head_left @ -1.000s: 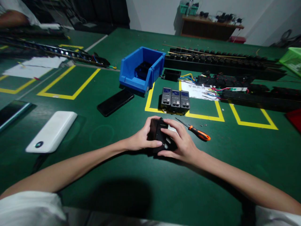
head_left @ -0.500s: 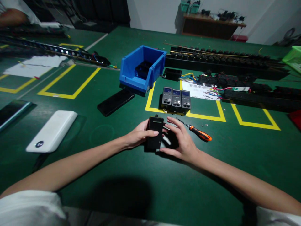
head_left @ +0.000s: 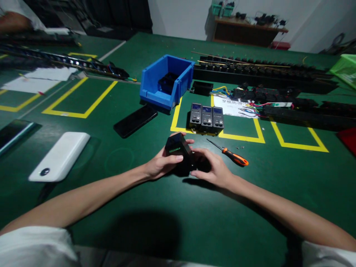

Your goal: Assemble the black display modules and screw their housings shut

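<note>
My left hand (head_left: 162,162) is wrapped round a small black rectangular module (head_left: 178,152), thumb across its near face. The module is tilted, showing a slot with green marks. At its right side, my right hand (head_left: 215,168) has curled fingers and a thumb against the lower right edge. Beyond the hands, three grey-black modules (head_left: 207,118) with small dark screens and sockets stand in a row. To the right lies an orange and black screwdriver (head_left: 236,157), with a few tiny screws (head_left: 240,147) beside it.
A blue bin (head_left: 155,98) holding black parts stands past a black phone (head_left: 135,121). At left are a white power bank (head_left: 61,157) and another phone (head_left: 14,134). Long black wired strips (head_left: 264,79) lie at back right. A person's arm (head_left: 15,22) shows at top left.
The module has been tipped and turned in my left hand, so another side shows. My right hand has closed in from spread fingers to its right edge.
</note>
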`<state>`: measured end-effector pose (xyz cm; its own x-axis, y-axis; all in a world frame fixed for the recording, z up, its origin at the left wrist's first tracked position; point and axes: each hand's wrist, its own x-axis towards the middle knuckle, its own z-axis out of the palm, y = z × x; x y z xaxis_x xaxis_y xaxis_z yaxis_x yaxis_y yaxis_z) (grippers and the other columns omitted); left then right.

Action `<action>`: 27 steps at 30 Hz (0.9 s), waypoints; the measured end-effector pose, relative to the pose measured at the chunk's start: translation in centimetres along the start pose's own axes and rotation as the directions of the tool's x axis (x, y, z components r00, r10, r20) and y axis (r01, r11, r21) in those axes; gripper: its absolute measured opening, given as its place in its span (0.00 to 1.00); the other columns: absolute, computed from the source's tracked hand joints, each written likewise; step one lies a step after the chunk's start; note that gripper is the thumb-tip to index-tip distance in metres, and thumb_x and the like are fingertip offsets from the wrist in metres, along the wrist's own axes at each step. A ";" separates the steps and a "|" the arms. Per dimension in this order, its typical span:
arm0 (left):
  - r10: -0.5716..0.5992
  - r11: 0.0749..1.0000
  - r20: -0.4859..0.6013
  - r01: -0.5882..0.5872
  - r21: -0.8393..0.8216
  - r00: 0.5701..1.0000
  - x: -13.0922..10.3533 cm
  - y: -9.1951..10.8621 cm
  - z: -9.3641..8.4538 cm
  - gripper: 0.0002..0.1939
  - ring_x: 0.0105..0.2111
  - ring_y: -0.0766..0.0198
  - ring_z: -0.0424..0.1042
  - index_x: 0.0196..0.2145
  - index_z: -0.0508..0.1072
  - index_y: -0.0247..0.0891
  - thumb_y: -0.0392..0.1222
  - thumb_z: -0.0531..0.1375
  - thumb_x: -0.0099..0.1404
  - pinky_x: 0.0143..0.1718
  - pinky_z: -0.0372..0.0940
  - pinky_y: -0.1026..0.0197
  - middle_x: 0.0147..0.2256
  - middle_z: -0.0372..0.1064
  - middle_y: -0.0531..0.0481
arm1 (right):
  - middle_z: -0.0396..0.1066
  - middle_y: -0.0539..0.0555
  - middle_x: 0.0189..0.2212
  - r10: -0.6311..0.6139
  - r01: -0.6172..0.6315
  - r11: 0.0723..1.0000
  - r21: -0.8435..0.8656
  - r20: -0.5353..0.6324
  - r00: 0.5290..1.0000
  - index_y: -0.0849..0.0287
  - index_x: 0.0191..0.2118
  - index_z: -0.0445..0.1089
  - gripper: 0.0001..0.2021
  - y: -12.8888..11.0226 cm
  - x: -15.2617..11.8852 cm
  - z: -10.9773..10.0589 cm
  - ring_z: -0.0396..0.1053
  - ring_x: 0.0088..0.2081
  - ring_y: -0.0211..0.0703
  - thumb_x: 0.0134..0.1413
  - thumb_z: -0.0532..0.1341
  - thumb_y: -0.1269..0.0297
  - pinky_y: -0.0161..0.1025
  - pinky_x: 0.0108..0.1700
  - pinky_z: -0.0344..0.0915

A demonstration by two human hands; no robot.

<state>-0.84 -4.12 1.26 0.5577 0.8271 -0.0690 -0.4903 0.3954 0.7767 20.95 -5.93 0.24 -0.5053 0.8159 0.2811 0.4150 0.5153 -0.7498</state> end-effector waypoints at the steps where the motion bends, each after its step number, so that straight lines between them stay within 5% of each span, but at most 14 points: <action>1: -0.008 1.000 -0.001 0.008 0.007 1.000 0.0 -0.1 -0.1 0.35 0.54 0.55 0.69 0.59 0.59 0.51 0.33 0.66 0.57 0.58 0.61 0.48 0.57 0.65 0.48 | 0.73 0.57 0.45 0.030 -0.030 0.999 0.033 -0.017 0.999 0.55 0.56 0.60 0.29 0.0 0.0 0.0 0.73 0.41 0.47 0.51 0.67 0.53 0.45 0.42 0.71; 7: 0.064 0.964 -0.064 -0.045 0.261 0.996 0.4 -0.1 -0.8 0.36 0.50 0.57 0.70 0.57 0.63 0.46 0.34 0.70 0.52 0.56 0.62 0.52 0.48 0.69 0.50 | 0.69 0.56 0.46 0.107 -0.067 0.983 0.168 -0.238 0.965 0.55 0.53 0.64 0.21 -0.2 0.0 -0.3 0.70 0.41 0.45 0.55 0.66 0.58 0.42 0.41 0.71; 11: 0.032 0.961 0.022 -0.037 0.275 0.999 0.7 0.0 -1.2 0.37 0.53 0.51 0.69 0.54 0.65 0.42 0.39 0.73 0.47 0.54 0.64 0.50 0.52 0.68 0.44 | 0.67 0.56 0.47 0.067 0.008 0.978 0.210 -0.350 0.934 0.52 0.54 0.64 0.20 0.3 -0.3 -0.4 0.68 0.45 0.46 0.56 0.64 0.57 0.44 0.44 0.70; 14: -0.076 0.983 0.107 0.057 0.173 0.991 0.7 0.0 -1.5 0.38 0.50 0.48 0.71 0.52 0.66 0.39 0.54 0.72 0.46 0.49 0.68 0.47 0.50 0.70 0.40 | 0.66 0.57 0.47 0.066 0.018 0.978 0.207 -0.393 0.917 0.52 0.54 0.64 0.20 0.7 -0.5 -0.3 0.67 0.46 0.49 0.58 0.62 0.54 0.47 0.46 0.70; 17: -0.184 0.978 0.136 0.167 0.127 0.973 0.7 0.2 -1.6 0.40 0.42 0.51 0.74 0.48 0.69 0.35 0.72 0.60 0.51 0.42 0.69 0.52 0.43 0.73 0.39 | 0.66 0.57 0.47 0.059 0.030 0.974 0.225 -0.381 0.923 0.52 0.56 0.62 0.23 1.1 -0.6 -0.2 0.67 0.46 0.50 0.58 0.61 0.51 0.49 0.47 0.69; 22: -0.301 0.921 0.158 0.243 0.306 0.941 0.8 0.6 -1.4 0.23 0.33 0.66 0.73 0.47 0.67 0.37 0.51 0.65 0.59 0.33 0.64 0.66 0.37 0.72 0.48 | 0.67 0.57 0.45 -0.052 0.107 0.977 0.184 -0.283 0.958 0.52 0.56 0.63 0.24 1.0 -0.6 -0.2 0.67 0.44 0.50 0.55 0.63 0.53 0.49 0.44 0.68; 27: -0.261 0.904 0.226 0.155 0.399 0.938 0.8 0.5 -1.2 0.38 0.49 0.59 0.71 0.61 0.54 0.46 0.41 0.68 0.58 0.46 0.65 0.60 0.51 0.67 0.45 | 0.69 0.58 0.46 -0.118 0.142 0.981 0.130 -0.182 0.976 0.55 0.57 0.63 0.23 0.3 -0.1 -0.5 0.68 0.44 0.48 0.57 0.63 0.57 0.48 0.44 0.69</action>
<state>-1.44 -2.76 0.82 0.8029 0.5827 -0.1259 -0.0892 0.3263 0.9410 21.51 -5.79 0.31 -0.4047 0.7836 0.4713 0.2366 0.5876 -0.7738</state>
